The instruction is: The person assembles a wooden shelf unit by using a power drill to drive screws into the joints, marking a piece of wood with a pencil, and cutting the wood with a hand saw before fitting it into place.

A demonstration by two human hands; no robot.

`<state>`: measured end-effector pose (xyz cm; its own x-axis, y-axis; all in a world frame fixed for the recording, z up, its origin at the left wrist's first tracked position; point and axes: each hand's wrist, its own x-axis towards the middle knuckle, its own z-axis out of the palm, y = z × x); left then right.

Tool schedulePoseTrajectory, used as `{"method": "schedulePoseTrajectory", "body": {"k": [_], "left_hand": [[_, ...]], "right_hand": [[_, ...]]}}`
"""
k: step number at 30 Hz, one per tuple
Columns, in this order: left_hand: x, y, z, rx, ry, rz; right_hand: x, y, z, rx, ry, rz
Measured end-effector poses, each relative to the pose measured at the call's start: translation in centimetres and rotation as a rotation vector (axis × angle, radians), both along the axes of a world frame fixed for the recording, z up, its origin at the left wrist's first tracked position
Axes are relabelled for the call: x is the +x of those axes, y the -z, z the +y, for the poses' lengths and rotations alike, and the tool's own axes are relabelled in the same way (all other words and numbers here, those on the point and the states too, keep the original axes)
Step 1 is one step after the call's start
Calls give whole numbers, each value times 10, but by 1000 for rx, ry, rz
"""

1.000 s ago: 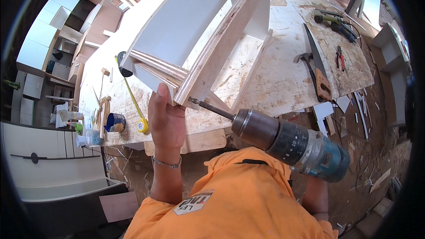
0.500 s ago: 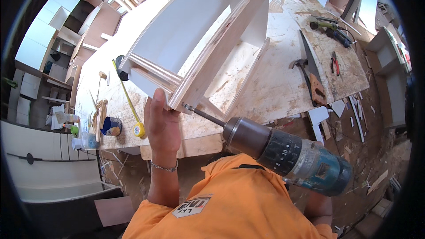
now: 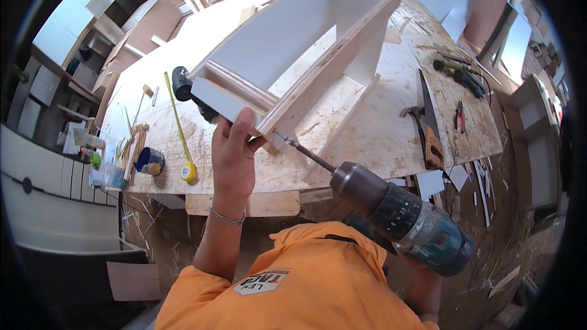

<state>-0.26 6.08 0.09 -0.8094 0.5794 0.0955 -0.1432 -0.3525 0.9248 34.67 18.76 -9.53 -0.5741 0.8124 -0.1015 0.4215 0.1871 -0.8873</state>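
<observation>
A white open box with bare plywood edges stands tilted on the workbench. My left hand grips its near corner, thumb on the front edge and the other fingers partly hidden behind. In my right hand, mostly hidden under the tool, is a teal and black cordless drill. Its long driver bit points up and left toward the box's near corner. At that edge is a small dark screw; I cannot tell whether the bit touches it.
The worn workbench carries a yellow tape measure, blue pot, hammer, handsaw, red pliers and green power tool. A black tool lies beside the box. Offcuts litter the floor.
The drill has moved slightly down and right, its bit drawn back from the box edge. The box and my left hand sit a little farther right, and more of the black tool shows.
</observation>
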Motion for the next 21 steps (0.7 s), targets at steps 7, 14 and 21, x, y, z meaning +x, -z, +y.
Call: {"method": "schedulePoseTrajectory", "body": {"k": [7, 14, 21], "left_hand": [[-1, 6, -3, 47, 20, -38], [10, 7, -7, 141, -31, -78], [6, 73, -28, -68, -87, -288]], "right_hand": [[14, 23, -2, 57, 50, 72], [17, 50, 5, 180, 79, 280], [8, 19, 15, -333, -181, 543]]}}
